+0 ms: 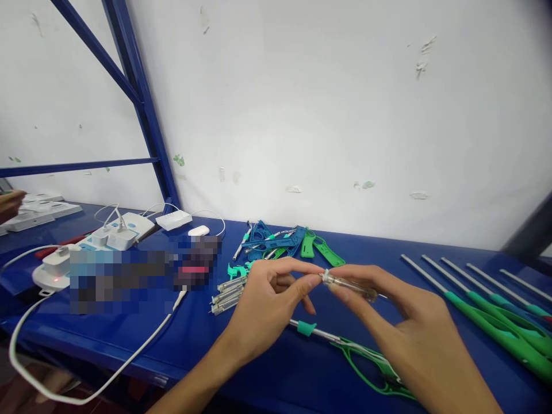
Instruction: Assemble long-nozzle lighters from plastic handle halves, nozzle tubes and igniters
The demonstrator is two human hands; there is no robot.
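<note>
My right hand [405, 322] holds a small clear plastic tube [350, 285] level above the blue bench. My left hand [269, 302] pinches the tube's left tip between thumb and forefinger. Below the hands lies a green-handled tool [366, 362] with a metal rod and a teal collar [306, 328]. Several more clear tubes [227, 294] lie in a loose bundle just left of my left hand.
Blue and green plastic handle shells [280, 241] are heaped at the back. Several assembled green-handled rods [483, 305] lie at the right. White power strips and chargers [116, 233], a white cable [129, 356] and a blurred patch fill the left. Another person's hand [8, 204] shows at the far left.
</note>
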